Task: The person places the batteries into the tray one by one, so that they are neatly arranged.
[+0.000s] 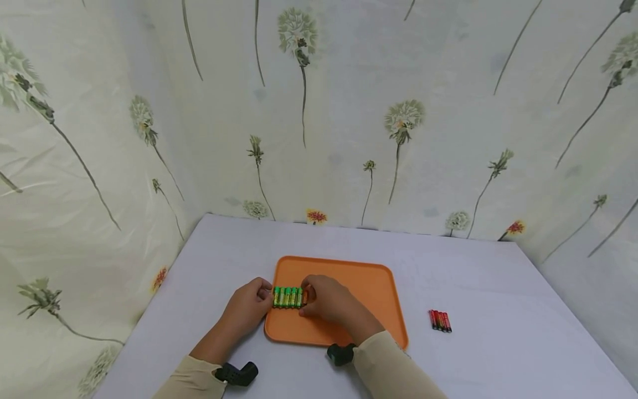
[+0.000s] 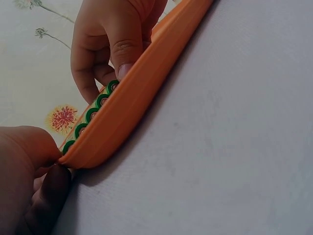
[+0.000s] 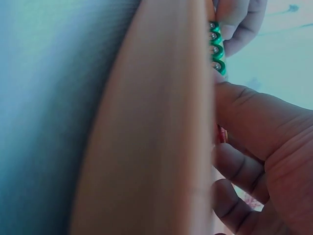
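A row of several green batteries lies side by side on an orange tray, near its left edge. My left hand is at the left end of the row; in the left wrist view its thumb and a finger pinch the tray's rim. At the other end, my right hand pinches a red battery against the last green one, thumb at the near end and fingers at the far end. In the right wrist view the thumb hides most of this red battery.
Several red batteries lie together on the white tabletop, right of the tray. A flower-patterned cloth hangs behind and at both sides. Black wrist devices sit by both sleeves.
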The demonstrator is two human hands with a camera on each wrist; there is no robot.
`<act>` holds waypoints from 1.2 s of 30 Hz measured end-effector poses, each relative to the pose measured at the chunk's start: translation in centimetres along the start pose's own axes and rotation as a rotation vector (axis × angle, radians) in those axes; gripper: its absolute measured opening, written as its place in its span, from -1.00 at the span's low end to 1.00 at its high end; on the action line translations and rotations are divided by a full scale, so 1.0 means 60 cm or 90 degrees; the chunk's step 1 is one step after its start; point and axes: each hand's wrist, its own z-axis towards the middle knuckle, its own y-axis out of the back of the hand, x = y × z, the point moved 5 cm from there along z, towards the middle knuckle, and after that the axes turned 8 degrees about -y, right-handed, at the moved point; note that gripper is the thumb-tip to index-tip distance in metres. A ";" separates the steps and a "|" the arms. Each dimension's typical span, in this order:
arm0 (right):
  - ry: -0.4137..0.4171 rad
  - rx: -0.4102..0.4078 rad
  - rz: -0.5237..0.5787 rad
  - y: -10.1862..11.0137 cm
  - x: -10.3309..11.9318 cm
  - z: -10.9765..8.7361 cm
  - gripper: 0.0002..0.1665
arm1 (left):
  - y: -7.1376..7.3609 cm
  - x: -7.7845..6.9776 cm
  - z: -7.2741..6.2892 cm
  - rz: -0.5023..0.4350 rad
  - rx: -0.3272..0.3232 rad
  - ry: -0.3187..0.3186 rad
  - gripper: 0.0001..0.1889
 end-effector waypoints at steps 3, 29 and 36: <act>0.009 0.005 0.012 0.000 -0.006 0.000 -0.22 | 0.000 0.000 0.000 0.003 -0.001 -0.001 -0.82; 0.020 0.028 0.101 0.031 -0.051 -0.039 -0.20 | -0.001 -0.001 0.002 0.008 -0.006 -0.006 -0.81; 0.018 0.005 0.070 0.034 -0.061 -0.048 -0.18 | 0.000 -0.001 0.000 0.015 -0.010 -0.006 -0.82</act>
